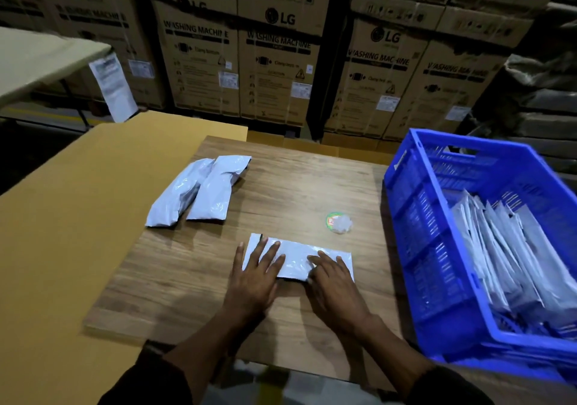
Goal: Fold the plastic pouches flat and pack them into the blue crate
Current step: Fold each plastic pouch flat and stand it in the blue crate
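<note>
Pouch [296, 256] number one lies flat on the wooden board [193, 295] near the person, both hands pressing it down: the left hand [254, 275] with fingers spread straight over its left end, the right hand [334, 283] laid on its right end, fingers nearly straight though a little blurred. It looks thin, light and glossy, so I'd expect it to slide on the board and spring open unless the crease is pressed hard; pinching it along the folded edge seems the surest hold. Two more pouches [199, 190] lie puffed and unfolded on the far left of the board. A small tape roll [338, 222] sits just beyond the hands. The blue crate [437, 248] stands to the right, already holding a row of folded pouches [505, 248] on edge.
</note>
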Available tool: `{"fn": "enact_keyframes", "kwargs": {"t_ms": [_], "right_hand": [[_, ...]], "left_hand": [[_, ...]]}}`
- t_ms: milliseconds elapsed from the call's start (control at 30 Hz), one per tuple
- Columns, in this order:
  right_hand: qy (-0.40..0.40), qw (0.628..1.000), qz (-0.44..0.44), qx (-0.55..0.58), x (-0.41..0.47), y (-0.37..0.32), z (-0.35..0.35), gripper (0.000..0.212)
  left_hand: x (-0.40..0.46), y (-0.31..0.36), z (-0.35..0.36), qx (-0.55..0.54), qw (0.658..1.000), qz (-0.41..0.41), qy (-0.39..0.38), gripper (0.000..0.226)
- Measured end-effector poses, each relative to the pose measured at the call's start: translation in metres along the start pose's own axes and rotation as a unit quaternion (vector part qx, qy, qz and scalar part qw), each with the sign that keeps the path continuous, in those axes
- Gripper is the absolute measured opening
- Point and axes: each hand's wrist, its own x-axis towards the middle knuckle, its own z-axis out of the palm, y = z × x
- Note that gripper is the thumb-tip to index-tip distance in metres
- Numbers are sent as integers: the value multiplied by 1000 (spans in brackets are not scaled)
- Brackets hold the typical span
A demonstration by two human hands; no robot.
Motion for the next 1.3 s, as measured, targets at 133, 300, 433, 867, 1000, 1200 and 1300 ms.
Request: {"fn": "enact_keyframes", "kwargs": {"t_ms": [133,300,433,867,1000,1200,1300], "right_hand": [[-12,989,-142,-44,-9,-2,-5,27],[14,976,-204,-71,-5,11,-12,13],[15,996,-75,44,22,11,-41,11],[-169,966,188,49,60,45,-51,33],[-98,974,143,147,28,7,-4,54],[-80,983,71,148,0,3,20,55],[-81,973,108,185,10,-7,25,63]], "left_hand": [[10,-9,-2,0,998,-61,-4,54],[19,-17,-10,-5,998,-69,2,66],[31,-9,-25,60,989,-136,8,65],[11,4,16,12,987,-62,-147,63],[9,26,10,14,991,-113,-75,50],[25,39,8,-96,994,-39,33,56],[35,46,11,-164,983,-76,10,61]]}}
